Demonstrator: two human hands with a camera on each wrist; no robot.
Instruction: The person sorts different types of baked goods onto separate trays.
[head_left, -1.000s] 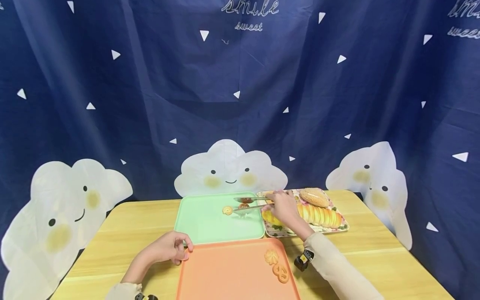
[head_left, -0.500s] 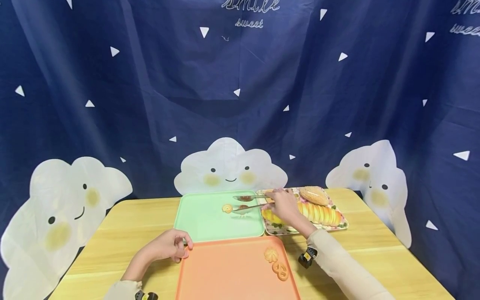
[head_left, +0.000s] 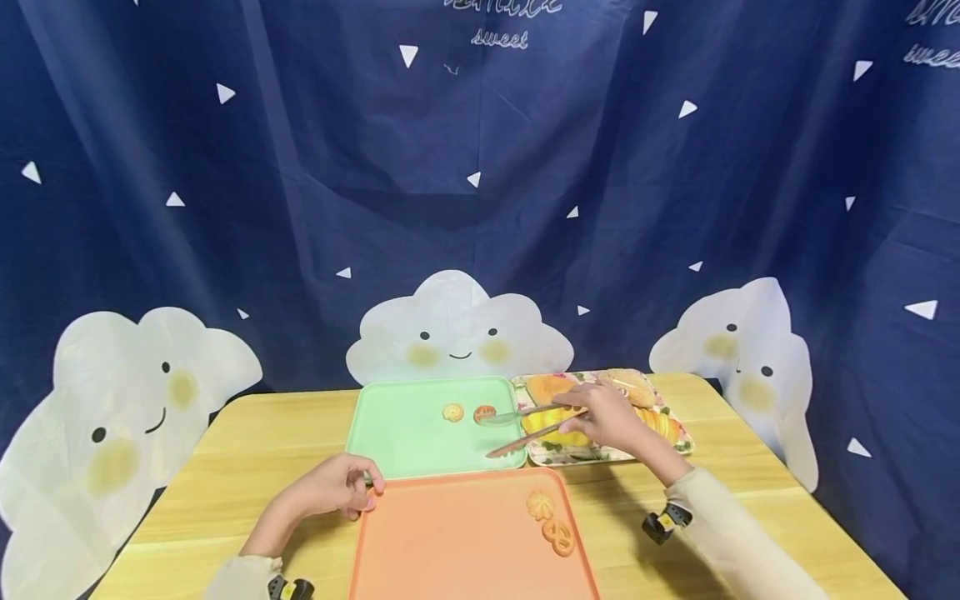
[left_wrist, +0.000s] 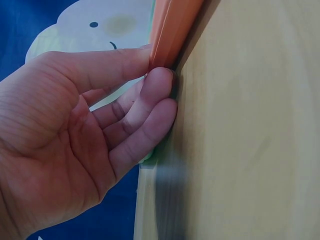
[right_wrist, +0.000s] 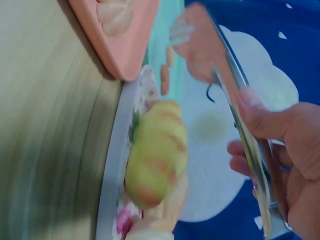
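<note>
Green tray [head_left: 405, 437] holds two cookies [head_left: 453, 412]; right hand [head_left: 611, 417] fingers grip tongs [head_left: 525, 427]; left hand [head_left: 337, 492] pinches orange tray [head_left: 450, 550].

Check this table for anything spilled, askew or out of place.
Nothing stands out. The cookies lie flat on the green tray, two more on the orange tray, the breads on the floral tray. Nothing is spilled on the table.

green tray [head_left: 405, 433], orange tray [head_left: 450, 542], floral tray [head_left: 577, 454]
</note>
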